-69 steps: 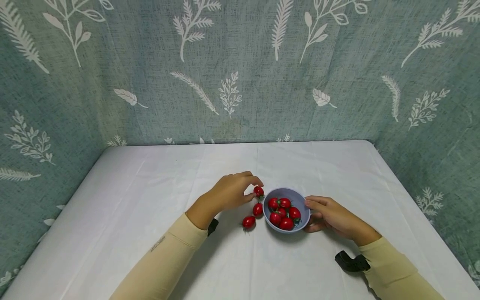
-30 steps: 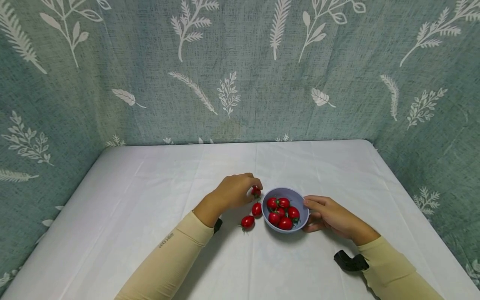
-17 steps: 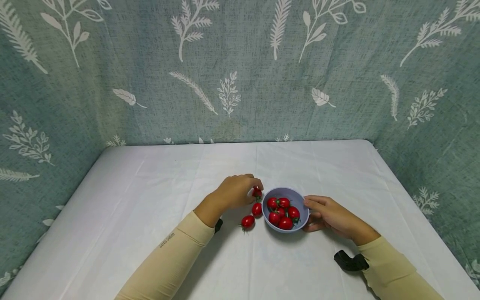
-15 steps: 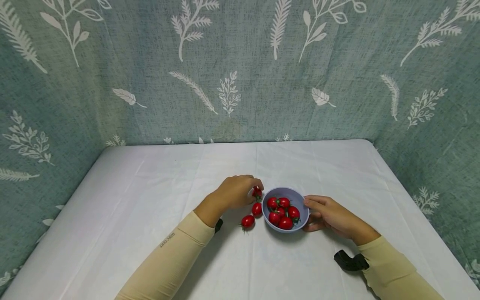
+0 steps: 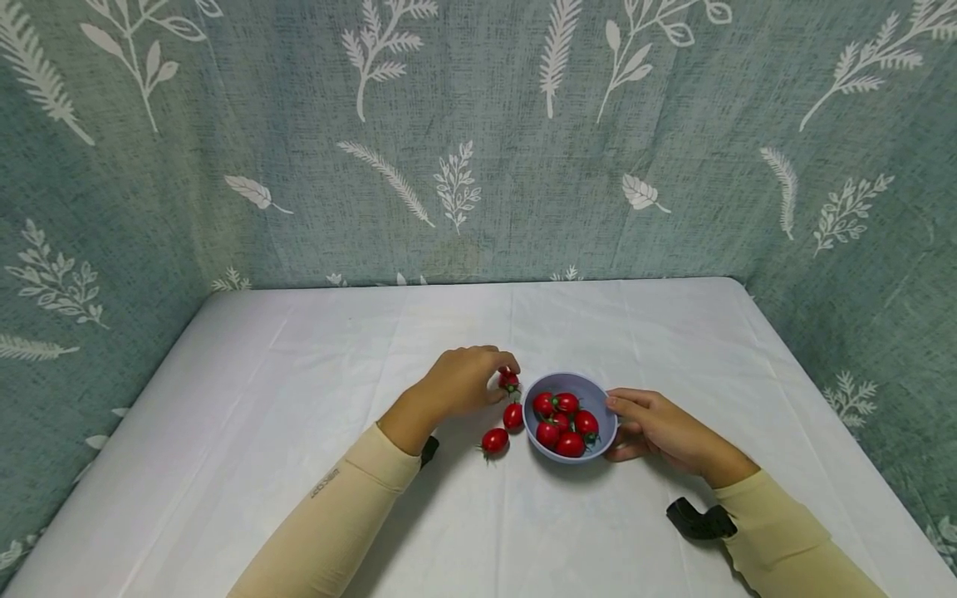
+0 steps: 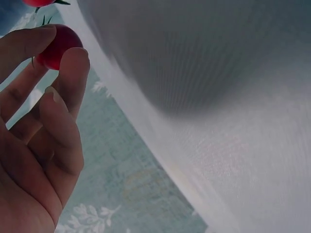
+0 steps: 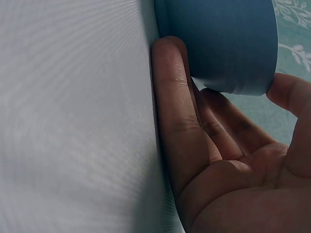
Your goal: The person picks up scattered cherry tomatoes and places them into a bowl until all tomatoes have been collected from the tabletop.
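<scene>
My left hand [image 5: 465,382] pinches a red cherry tomato [image 5: 508,379] between thumb and fingers, left of the bowl. In the left wrist view, the pinched tomato [image 6: 60,46] shows its round side, with green sepals at the top. Two more cherry tomatoes lie loose on the white cloth, a nearer tomato [image 5: 495,442] and one beside the bowl [image 5: 513,417]. Several tomatoes [image 5: 571,444] sit inside the small blue-grey bowl [image 5: 535,444]. My right hand [image 5: 661,428] holds the bowl's right side, thumb at the rim and fingers lower against the wall, as the right wrist view shows.
A white cloth [image 5: 336,349] covers the table. Green-grey curtains [image 5: 508,199] with white leaf prints hang behind it and along both sides. A black wrist mount [image 5: 701,521] sticks out from the right sleeve.
My left fingers have drawn in around the far tomato, which has turned and shifted slightly left. My right hand and the bowl hold their place.
</scene>
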`<state>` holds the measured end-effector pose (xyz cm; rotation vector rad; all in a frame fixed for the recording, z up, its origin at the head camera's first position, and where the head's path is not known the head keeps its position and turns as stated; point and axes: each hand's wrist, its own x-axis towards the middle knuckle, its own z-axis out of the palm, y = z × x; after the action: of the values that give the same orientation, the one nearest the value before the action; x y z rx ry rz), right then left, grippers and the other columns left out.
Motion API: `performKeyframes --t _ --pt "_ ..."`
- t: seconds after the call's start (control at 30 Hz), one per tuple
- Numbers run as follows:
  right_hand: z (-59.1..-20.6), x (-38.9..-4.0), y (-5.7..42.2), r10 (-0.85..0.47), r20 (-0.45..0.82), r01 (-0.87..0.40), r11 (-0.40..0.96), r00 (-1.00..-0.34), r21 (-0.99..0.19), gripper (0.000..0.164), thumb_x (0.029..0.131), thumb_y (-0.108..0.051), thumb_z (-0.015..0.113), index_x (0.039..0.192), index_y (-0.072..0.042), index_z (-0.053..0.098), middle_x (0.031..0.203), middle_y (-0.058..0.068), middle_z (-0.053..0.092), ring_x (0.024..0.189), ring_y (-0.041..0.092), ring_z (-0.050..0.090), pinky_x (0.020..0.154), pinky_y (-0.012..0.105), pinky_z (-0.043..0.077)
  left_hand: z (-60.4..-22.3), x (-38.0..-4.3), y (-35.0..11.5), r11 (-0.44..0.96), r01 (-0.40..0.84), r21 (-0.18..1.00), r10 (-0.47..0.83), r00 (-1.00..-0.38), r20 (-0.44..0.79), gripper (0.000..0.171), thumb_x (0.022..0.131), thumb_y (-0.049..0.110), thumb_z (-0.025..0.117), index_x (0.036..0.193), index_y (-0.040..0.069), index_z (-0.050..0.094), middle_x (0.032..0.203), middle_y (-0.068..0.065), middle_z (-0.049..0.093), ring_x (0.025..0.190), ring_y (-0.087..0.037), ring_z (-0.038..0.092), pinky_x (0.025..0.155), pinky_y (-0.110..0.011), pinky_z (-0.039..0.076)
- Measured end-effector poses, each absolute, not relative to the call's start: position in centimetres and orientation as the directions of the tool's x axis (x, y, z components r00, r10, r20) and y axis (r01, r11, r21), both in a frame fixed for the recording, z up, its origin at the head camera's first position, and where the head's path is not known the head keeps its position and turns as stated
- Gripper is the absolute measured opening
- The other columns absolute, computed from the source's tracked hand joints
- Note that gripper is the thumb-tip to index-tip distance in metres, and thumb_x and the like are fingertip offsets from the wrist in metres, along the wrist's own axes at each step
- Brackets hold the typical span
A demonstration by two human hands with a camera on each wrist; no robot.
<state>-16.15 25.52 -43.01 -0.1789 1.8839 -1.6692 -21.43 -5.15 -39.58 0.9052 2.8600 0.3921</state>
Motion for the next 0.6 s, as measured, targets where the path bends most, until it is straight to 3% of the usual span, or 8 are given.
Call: performKeyframes --t 0.6 --pt "-43.0 -16.1 25.4 -0.472 -0.348 0.29 0.195 -0.81 -0.937 0.069 0.106 -0.033 0.047 0.151 0.014 0.023 0.142 0.027 0.051 0.095 0.017 0.072 0.08 0.036 0.06 -38.6 -20.1 -6.0 0.77 0.57 0.285 0.584 -0.811 0.044 0.031 0.091 0.029 0.072 0.121 0.022 0.068 0.109 0.008 0.071 0.09 -0.011 0.066 0.075 -0.035 0.053"
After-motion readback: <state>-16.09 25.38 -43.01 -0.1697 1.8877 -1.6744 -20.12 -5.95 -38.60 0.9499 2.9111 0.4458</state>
